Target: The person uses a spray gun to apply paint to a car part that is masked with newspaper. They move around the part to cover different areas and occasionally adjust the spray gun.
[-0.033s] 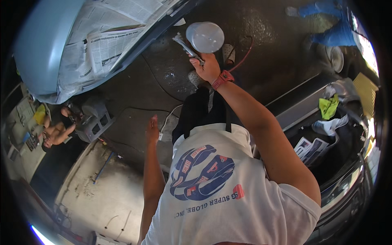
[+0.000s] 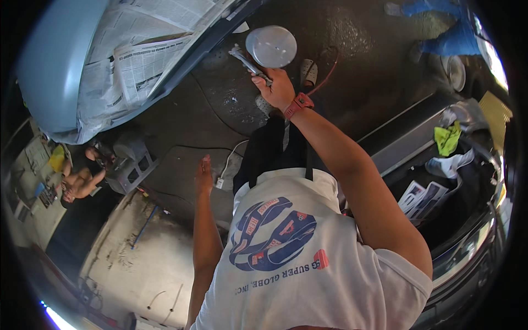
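My right hand (image 2: 279,91) is wrapped round the grip of a metal spray gun (image 2: 251,66). A pale, round paint cup (image 2: 272,47) sits on the gun, and the gun's nozzle end faces the car on the left. From near my right wrist a red hose (image 2: 325,80) trails across the floor. My left hand (image 2: 204,175) hangs low beside my body, its fingers stretched out and nothing visible in it. Ahead and to the left is a blue-grey car body panel (image 2: 58,71), with newspaper masking (image 2: 148,63) spread next to it. The gun is apart from the panel.
Dark cables (image 2: 212,113) cross the wet floor near my feet. On the right stands an open car part (image 2: 396,132) with a yellow-green cloth (image 2: 447,138) and papers. A person in blue trousers (image 2: 454,33) is at the far right; another person (image 2: 82,181) is at the left, by a grey block (image 2: 132,162).
The spray gun and my right hand have shifted slightly left and farther away in the picture. The view has moved a little; my grip is the same.
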The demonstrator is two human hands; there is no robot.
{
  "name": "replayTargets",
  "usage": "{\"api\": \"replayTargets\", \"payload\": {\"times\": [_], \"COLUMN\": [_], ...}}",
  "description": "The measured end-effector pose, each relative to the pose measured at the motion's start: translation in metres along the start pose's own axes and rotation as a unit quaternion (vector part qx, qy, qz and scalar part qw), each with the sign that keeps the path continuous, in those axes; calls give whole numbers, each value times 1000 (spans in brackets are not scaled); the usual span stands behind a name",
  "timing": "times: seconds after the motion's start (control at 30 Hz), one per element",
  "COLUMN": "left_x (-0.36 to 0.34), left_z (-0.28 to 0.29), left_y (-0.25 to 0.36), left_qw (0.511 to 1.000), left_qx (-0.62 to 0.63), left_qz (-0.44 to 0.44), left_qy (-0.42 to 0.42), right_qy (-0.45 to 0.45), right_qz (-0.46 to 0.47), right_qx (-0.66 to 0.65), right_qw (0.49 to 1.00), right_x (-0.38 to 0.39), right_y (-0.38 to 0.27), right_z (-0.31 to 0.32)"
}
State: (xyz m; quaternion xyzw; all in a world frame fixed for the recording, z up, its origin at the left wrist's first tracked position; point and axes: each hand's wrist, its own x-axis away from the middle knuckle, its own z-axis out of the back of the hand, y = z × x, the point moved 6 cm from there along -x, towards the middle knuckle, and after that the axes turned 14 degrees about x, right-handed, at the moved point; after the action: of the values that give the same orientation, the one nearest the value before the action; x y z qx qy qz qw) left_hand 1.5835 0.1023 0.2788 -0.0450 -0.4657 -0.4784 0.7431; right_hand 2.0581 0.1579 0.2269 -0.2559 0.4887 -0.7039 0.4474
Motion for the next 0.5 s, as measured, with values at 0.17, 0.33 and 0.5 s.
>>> {"api": "replayTargets", "payload": {"times": [0.17, 0.33, 0.5], "left_x": [-21, -4, 4], "left_z": [21, -8, -22], "left_y": [-17, -22, -2], "left_qw": [997, 974, 967], "left_qx": [-67, -196, -209], "left_qz": [-5, 8, -17], "left_qy": [-45, -116, -148], "right_qy": [109, 212, 175], "right_qz": [-44, -59, -38], "right_qx": [-57, -54, -7], "right_qw": [991, 974, 984], "right_x": [6, 5, 17], "right_y": [14, 36, 42], "right_z": [-11, 4, -9]}}
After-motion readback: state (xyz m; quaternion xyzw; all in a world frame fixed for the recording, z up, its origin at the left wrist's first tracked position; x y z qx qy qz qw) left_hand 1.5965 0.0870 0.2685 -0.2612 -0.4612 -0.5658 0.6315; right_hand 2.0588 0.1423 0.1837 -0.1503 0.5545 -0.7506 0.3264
